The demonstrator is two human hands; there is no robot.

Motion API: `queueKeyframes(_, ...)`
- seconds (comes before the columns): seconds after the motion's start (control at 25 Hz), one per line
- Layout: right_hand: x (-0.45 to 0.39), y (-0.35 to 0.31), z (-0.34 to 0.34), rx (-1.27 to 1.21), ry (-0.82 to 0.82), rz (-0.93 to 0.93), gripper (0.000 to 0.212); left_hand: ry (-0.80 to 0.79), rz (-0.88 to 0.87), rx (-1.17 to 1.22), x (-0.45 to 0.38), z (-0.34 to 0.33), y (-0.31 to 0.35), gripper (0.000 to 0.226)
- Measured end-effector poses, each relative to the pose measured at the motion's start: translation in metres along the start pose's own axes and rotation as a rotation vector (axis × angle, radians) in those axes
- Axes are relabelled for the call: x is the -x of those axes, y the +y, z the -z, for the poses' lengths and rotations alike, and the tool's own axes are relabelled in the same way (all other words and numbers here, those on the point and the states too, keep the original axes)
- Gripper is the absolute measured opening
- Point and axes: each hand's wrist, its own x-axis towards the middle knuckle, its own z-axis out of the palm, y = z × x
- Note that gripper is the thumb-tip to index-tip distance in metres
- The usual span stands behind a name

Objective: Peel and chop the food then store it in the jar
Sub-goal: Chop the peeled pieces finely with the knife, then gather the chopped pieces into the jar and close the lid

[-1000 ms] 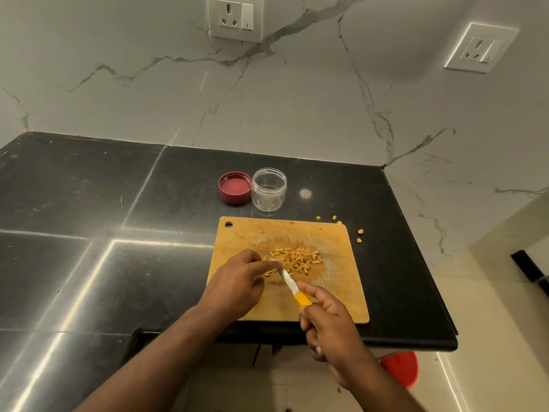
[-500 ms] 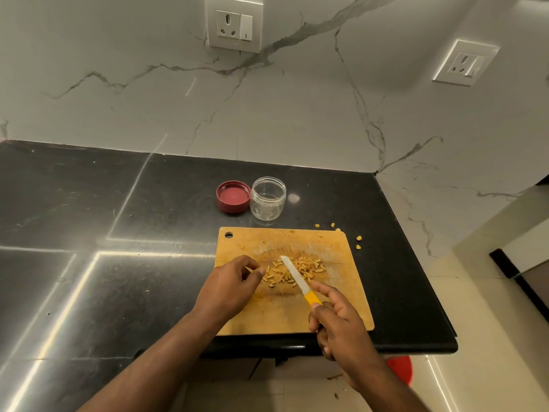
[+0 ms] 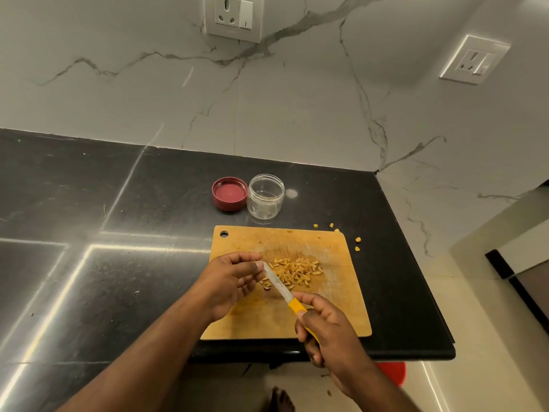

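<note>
While the clear round jar (image 3: pixel 266 195) stands empty beside its upturned red lid (image 3: pixel 229 193) on the glossy black desk (image 3: pixel 89 233), chopped yellow food (image 3: pixel 295 270) lies heaped on the scored wooden board (image 3: pixel 335 295). Right hand (image 3: pixel 329 331) grips the yellow-handled knife (image 3: pixel 282 288); left hand (image 3: pixel 228 282) pinches its blade tip.

Beyond my fingers: tan wooden board (image 3: pixel 335 307), yellow-orange chopped pieces (image 3: pixel 297 270), maroon lid (image 3: pixel 229 193), clear jar (image 3: pixel 266 196); yellow-handled knife (image 3: pixel 285 294); grey-veined white wall (image 3: pixel 297 99).
</note>
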Motion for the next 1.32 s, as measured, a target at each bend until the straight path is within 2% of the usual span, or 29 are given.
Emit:
queueKeyframes(0.12, -0.012, -0.008, 0.015, -0.005, -0.043, 0.007, 0.029, 0.121, -0.094, 0.033, -0.009, -0.002, 0.007, 0.015)
queueKeyframes(0.16, -0.017, -0.011, 0.021, -0.006, -0.05, 0.012, 0.028, 0.196, -0.165, -0.06, -0.014, 0.0, 0.01, 0.012)
queueKeyframes(0.24, -0.028, -0.013, 0.034, 0.016, -0.047, 0.018, 0.028, 0.371, -0.297, -0.392, -0.024, 0.004, 0.013, 0.005)
queueKeyframes(0.32, -0.041, -0.016, 0.05, 0.067, -0.042, 0.036, 0.029, 0.478, -0.35, -0.705, -0.028, 0.006, 0.014, 0.006)
queueKeyframes(0.4, -0.058, -0.021, 0.068, 0.206, -0.013, 0.097, 0.03, 0.495, -0.353, -0.903, -0.029, 0.003, 0.012, 0.005)
queueKeyframes(0.52, -0.088, -0.032, 0.095, 0.588, 0.086, 0.23, 0.026, 0.473, -0.368, -1.121, -0.03, -0.004, 0.001, 0.022)
queueKeyframes(0.6, -0.107, -0.037, 0.109, 0.729, 0.118, 0.281, 0.028, 0.487, -0.4, -1.156, -0.032, -0.01, -0.006, 0.028)
queueKeyframes(0.72, -0.128, -0.035, 0.12, 0.811, 0.109, 0.344, 0.036, 0.483, -0.44, -1.176, -0.033, -0.017, -0.014, 0.031)
queueKeyframes(0.88, -0.139, -0.023, 0.127, 0.996, 0.192, 0.467, 0.04, 0.532, -0.485, -1.145, -0.031, -0.022, -0.02, 0.024)
queueKeyframes(1.08, -0.14, -0.018, 0.132, 1.111, 0.238, 0.489, 0.038, 0.566, -0.447, -1.178, -0.03, -0.025, -0.024, 0.018)
queueKeyframes(1.16, -0.136, -0.021, 0.13, 1.123, 0.246, 0.523, 0.037, 0.566, -0.41, -1.208, -0.028, -0.026, -0.023, 0.024)
queueKeyframes(1.32, -0.124, -0.025, 0.104, 1.046, 0.146, 0.538, 0.038, 0.519, -0.355, -1.279, -0.026, -0.033, -0.021, 0.031)
